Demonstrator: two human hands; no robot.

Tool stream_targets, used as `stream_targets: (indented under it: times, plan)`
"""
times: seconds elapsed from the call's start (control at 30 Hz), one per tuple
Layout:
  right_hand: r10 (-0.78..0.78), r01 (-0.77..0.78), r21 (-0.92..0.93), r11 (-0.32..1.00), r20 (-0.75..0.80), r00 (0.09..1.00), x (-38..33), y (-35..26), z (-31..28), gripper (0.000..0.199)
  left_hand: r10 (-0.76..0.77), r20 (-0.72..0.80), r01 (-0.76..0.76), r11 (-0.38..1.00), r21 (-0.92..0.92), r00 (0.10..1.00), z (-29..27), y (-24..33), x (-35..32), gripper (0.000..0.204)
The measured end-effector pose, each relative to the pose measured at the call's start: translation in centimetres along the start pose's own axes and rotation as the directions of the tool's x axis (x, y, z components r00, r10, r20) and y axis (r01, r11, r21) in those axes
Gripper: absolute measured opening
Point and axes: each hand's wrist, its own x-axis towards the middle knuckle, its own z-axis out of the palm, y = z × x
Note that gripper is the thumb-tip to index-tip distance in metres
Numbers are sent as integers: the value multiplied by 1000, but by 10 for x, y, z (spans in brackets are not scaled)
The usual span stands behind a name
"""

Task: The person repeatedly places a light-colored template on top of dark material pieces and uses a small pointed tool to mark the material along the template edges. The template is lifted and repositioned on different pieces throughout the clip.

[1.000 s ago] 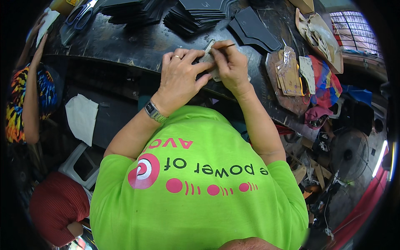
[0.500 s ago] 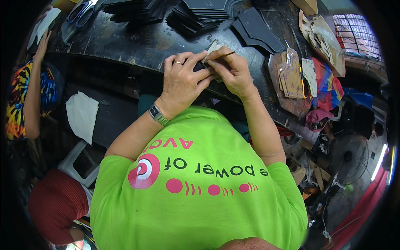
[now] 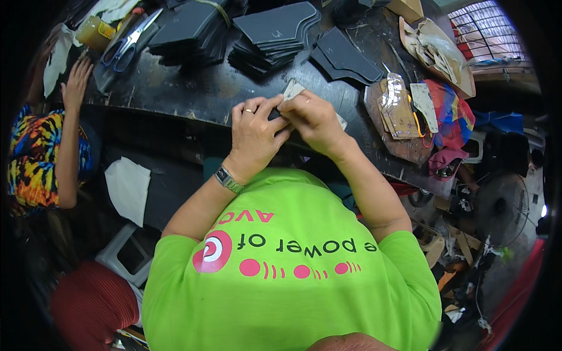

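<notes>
At the near edge of the dark table, my hands meet over a pale, worn flat block (image 3: 293, 89). My left hand (image 3: 254, 131), with a ring and a wristwatch, has its fingers bent over a small dark piece (image 3: 273, 114) mostly hidden beneath them. Against it, my right hand (image 3: 316, 120) is closed in a pinch. Whatever lies between its fingertips is covered from sight. The block's other end shows below the right hand.
Stacks of dark cut sheets (image 3: 275, 26) stand across the table (image 3: 175, 96), with loose dark pieces (image 3: 345, 55) farther right. Scissors (image 3: 130, 44) lie at far left near another person's hand (image 3: 77, 82). On the right, a board (image 3: 380, 126) carries clear-wrapped templates; a fan (image 3: 500, 205) stands beyond.
The view has tilted, showing more of the table's far side. My right hand has turned over the block, and the thin brown stick seen in it earlier no longer shows.
</notes>
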Motion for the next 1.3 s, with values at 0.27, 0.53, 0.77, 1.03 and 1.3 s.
stream_targets:
  times: [0.27,0.53,0.77,1.03,1.3]
  plan:
    - [354,-333,148,931,-146,924,-15,-4,-55,21,39,59,-36,998,-50,997,-18,2,7,39]
    - [424,-411,-452,792,-78,902,-46,-16,-53,45,92,-159,-110,988,-112,983,-66,-24,83,43]
    - [621,-576,404,711,25,783,-12,31,-99,21,4,-60,12,961,275,998,-54,-66,148,74]
    - [536,-559,49,827,-363,762,40,93,-140,18,-228,96,199,948,248,969,-55,-64,156,87]
    - [526,-520,135,843,-405,748,25,101,-136,16,50,-203,-50,999,2,978,-65,-59,147,67]
